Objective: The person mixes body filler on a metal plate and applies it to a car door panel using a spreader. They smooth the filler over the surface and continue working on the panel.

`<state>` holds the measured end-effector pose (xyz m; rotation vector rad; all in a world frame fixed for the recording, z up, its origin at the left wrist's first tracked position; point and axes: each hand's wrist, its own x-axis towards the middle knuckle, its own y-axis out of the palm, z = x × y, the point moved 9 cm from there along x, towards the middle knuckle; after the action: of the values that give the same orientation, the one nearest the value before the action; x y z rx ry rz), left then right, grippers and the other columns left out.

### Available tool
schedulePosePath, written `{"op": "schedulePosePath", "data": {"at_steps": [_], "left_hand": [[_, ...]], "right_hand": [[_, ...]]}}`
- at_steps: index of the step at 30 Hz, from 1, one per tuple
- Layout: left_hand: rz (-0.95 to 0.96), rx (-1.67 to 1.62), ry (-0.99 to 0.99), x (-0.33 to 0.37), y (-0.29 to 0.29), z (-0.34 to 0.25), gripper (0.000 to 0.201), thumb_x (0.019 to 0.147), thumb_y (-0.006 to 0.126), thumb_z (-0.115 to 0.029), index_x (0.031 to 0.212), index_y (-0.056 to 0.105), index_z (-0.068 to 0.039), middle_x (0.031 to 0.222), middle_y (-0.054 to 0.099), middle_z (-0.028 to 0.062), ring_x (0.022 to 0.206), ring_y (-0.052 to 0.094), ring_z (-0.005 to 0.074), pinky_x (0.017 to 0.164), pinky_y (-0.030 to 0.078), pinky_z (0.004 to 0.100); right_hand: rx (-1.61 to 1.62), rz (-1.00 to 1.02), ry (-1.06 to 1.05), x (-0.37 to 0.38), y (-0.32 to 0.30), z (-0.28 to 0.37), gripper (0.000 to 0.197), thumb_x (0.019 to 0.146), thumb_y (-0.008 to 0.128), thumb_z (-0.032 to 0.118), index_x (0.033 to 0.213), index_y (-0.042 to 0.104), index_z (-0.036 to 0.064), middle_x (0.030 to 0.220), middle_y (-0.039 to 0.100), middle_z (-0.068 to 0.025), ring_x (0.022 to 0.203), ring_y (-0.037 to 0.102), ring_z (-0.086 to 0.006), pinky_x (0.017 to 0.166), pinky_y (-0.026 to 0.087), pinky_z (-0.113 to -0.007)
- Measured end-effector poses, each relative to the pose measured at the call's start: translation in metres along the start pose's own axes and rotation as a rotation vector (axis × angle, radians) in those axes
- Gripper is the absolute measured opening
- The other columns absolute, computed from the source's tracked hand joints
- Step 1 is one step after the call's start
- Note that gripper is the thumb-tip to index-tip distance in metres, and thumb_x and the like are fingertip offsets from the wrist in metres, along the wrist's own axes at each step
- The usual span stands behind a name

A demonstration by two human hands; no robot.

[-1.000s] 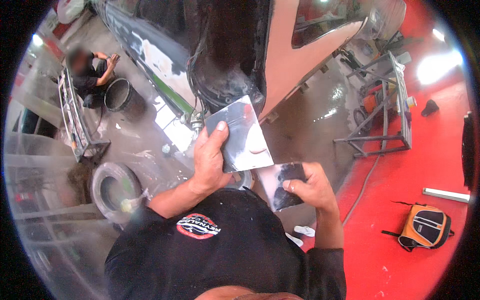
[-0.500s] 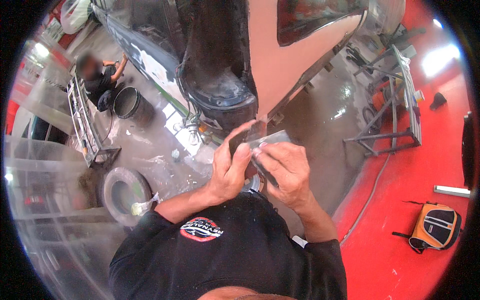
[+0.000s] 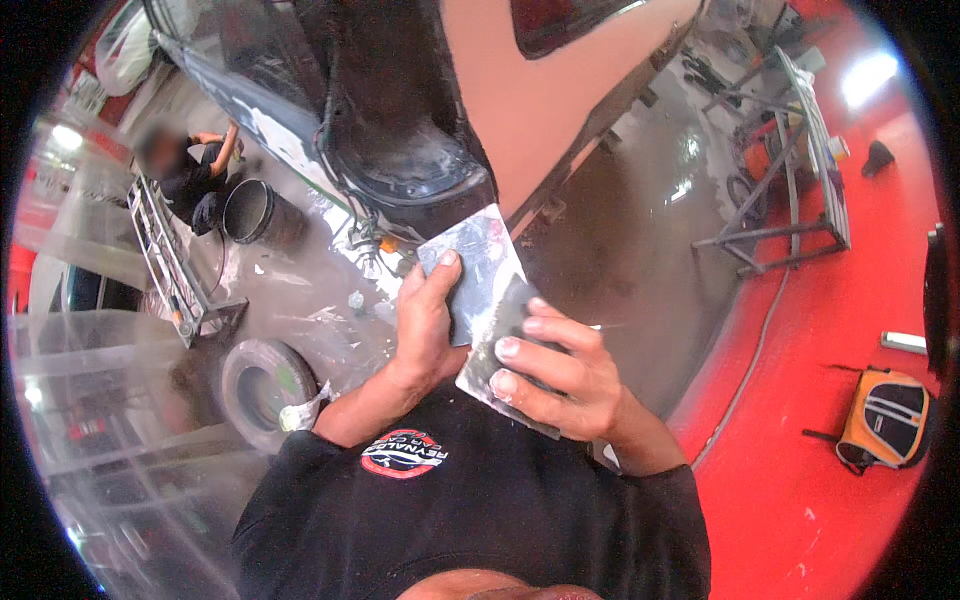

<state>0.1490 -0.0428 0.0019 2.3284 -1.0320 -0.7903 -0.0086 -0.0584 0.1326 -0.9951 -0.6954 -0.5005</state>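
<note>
My left hand (image 3: 428, 325) grips a shiny rectangular metal spreader (image 3: 470, 260), its thumb lying on the upper face and the fingers hidden beneath. My right hand (image 3: 570, 375) is closed on a second, duller grey spreader (image 3: 500, 345) with pale smears, several fingertips pressing on its face. The two spreaders overlap at their edges in front of my chest. Just beyond them is a car body, with a black, dusty lower corner (image 3: 415, 185) and a peach-coloured panel (image 3: 520, 110).
At the far left a person (image 3: 190, 165) crouches by the car's side, near a black bucket (image 3: 262, 212) and a metal stand (image 3: 165, 265). A tyre (image 3: 265, 390) lies at left. On the right are another metal frame (image 3: 780, 240), a cable (image 3: 750, 375) and an orange-black backpack (image 3: 885, 420).
My hands have come nearer my chest and turned, so the spreaders' broad faces now show instead of being tilted. The car has shifted slightly up and left in view.
</note>
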Motion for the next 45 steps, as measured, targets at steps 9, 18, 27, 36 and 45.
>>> {"op": "schedulePosePath", "data": {"at_steps": [9,18,27,36,45], "left_hand": [[0.172,-0.128,-0.028,0.002,0.009,-0.007,0.044,0.102,0.052,-0.029,0.135,0.052,0.001,0.120,0.067,0.0154,0.104,0.069,0.0288,0.092,0.057,0.0435],[0.049,-0.090,0.043,0.001,0.003,-0.023,0.046,0.100,0.048,-0.023,0.137,0.053,0.003,0.125,0.065,0.0186,0.108,0.068,0.0307,0.094,0.056,0.0446],[0.031,0.138,0.522,-0.016,0.017,-0.066,0.038,0.101,0.049,-0.011,0.136,0.051,0.006,0.126,0.064,0.0167,0.111,0.064,0.0228,0.099,0.050,0.0368],[-0.205,0.609,0.609,-0.012,0.025,-0.041,0.034,0.103,0.050,-0.010,0.133,0.055,0.006,0.124,0.065,0.0137,0.110,0.063,0.0206,0.097,0.048,0.0341],[-0.321,0.235,0.234,-0.019,-0.033,0.029,0.037,0.099,0.053,-0.012,0.133,0.054,0.001,0.124,0.065,0.0124,0.108,0.065,0.0228,0.092,0.054,0.0369]], "right_hand": [[-0.381,-0.073,0.417,-0.075,-0.021,-0.089,0.047,0.073,0.062,-0.012,0.117,0.068,0.0039,0.124,0.065,-0.0125,0.114,0.061,-0.0322,0.102,0.048,-0.043],[-0.371,-0.473,0.506,-0.043,-0.068,-0.153,0.040,0.087,0.055,-0.009,0.125,0.063,-0.0035,0.121,0.067,-0.0198,0.114,0.062,-0.0354,0.100,0.048,-0.041],[-0.368,0.050,0.054,0.002,-0.016,-0.066,0.044,0.078,0.071,0.014,0.122,0.071,0.0141,0.126,0.066,-0.0075,0.107,0.058,-0.0304,0.093,0.046,-0.047],[-0.140,0.234,0.149,-0.036,0.002,-0.096,0.048,0.076,0.069,0.012,0.124,0.069,0.0179,0.124,0.065,-0.0052,0.109,0.057,-0.0314,0.094,0.046,-0.047],[1.009,-0.633,0.891,-0.143,-0.033,-0.231,0.044,0.092,0.057,-0.008,0.136,0.053,-0.0066,0.129,0.063,-0.0159,0.119,0.062,-0.0285,0.105,0.048,-0.047]]}}
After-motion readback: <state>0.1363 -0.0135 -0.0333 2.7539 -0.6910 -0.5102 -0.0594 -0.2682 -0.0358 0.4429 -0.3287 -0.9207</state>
